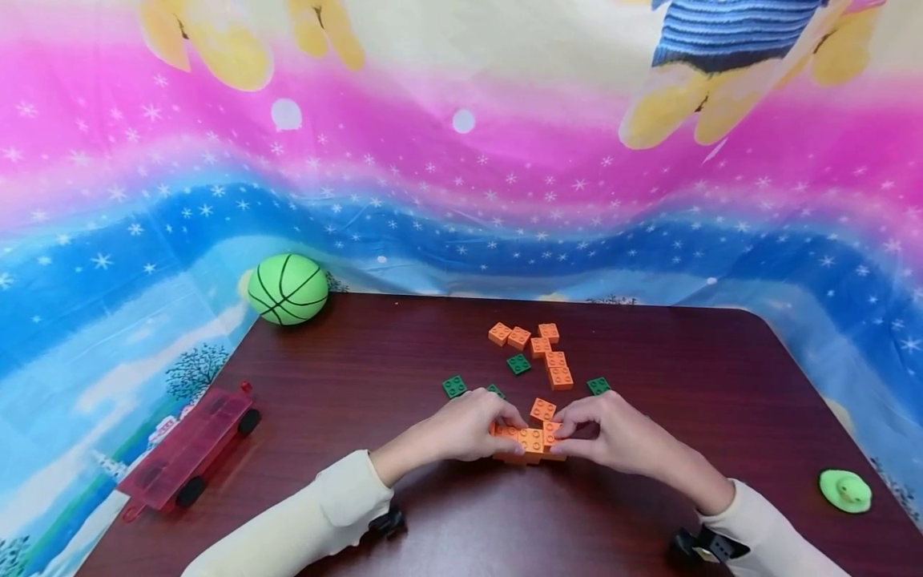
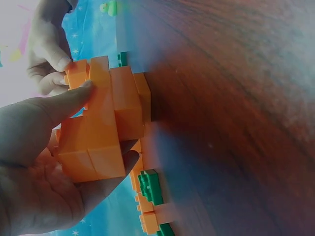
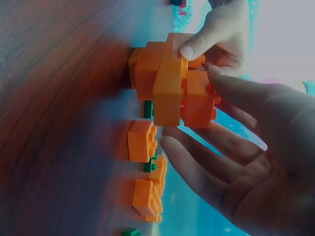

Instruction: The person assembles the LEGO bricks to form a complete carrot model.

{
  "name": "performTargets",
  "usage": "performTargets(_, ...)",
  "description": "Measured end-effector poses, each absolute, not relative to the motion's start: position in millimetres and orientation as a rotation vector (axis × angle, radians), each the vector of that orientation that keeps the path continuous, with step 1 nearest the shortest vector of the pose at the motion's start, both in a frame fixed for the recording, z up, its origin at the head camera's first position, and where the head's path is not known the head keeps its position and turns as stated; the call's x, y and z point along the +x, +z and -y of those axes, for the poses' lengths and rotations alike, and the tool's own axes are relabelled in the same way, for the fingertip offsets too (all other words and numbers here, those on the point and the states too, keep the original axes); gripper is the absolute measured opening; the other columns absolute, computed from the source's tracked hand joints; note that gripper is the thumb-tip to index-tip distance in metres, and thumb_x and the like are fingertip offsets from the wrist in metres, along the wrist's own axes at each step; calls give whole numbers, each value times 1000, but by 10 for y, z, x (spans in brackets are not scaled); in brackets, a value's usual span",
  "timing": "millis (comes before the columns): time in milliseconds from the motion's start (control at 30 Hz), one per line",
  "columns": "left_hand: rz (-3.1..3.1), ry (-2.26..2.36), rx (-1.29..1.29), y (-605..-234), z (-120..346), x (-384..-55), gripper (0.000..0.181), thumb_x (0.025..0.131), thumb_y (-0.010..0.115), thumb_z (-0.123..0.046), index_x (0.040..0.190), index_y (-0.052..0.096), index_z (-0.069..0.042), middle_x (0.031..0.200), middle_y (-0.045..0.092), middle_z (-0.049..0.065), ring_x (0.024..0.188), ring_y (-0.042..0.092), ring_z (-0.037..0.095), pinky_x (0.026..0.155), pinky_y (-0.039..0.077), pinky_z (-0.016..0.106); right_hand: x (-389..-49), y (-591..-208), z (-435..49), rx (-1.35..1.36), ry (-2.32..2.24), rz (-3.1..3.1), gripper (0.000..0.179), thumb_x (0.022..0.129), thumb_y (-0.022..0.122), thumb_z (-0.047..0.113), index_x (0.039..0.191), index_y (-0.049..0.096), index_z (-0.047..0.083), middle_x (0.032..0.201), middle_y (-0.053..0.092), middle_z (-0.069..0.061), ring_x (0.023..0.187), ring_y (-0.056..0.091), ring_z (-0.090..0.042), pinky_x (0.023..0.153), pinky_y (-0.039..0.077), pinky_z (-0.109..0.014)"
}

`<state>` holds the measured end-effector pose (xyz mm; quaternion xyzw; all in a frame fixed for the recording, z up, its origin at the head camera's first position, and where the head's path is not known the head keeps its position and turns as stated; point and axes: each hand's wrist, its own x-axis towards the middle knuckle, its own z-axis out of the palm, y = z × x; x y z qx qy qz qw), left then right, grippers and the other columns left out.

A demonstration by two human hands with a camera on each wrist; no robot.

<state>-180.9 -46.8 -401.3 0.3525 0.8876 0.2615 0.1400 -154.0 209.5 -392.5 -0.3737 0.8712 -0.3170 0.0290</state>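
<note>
My left hand (image 1: 472,426) grips the left end of a stepped stack of orange toy bricks (image 2: 103,132), its thumb on the near side and fingers around the far side. At the stack's right end, my right hand (image 1: 609,433) pinches a small orange brick (image 3: 199,98) between thumb and fingers. That brick sits over the top layer, and a thin gap with studs shows under it in the right wrist view. A loose orange brick (image 1: 543,409) lies just behind the stack. Fingers partly hide both ends of the stack.
Farther back lie several loose orange bricks (image 1: 555,359) and green bricks (image 1: 518,365). A green ball (image 1: 288,289) rests at the back left corner. A red toy wagon (image 1: 189,449) stands at the left edge, and a light green toy (image 1: 845,490) at the right.
</note>
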Motion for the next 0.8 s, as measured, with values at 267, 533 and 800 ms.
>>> performTargets(267,-2548,755,1045,-4012,477,-1817,25,91,79,-32,114,80,-19,105,78,-10,76,56,0,66,45,18,-1565,-3994,-2147,-895,-1166,-2327,14,102,65,30,102,61,16,94,64,-2,72,71,-21,65,61,-37)
performTargets(533,-2538,749,1036,-4011,465,-1822,25,91,79,-32,113,80,-20,104,78,-11,77,58,-1,67,46,18,-1638,-4078,-2209,-837,-1277,-2157,19,102,64,23,103,58,6,99,64,-12,86,74,-33,76,62,-45)
performTargets(800,-2537,741,1006,-4012,459,-1836,26,90,80,-32,113,80,-20,104,77,-12,78,59,-1,68,48,18,-1663,-4099,-2201,-836,-1304,-2154,21,100,67,22,99,59,2,100,64,-12,84,74,-36,75,62,-45)
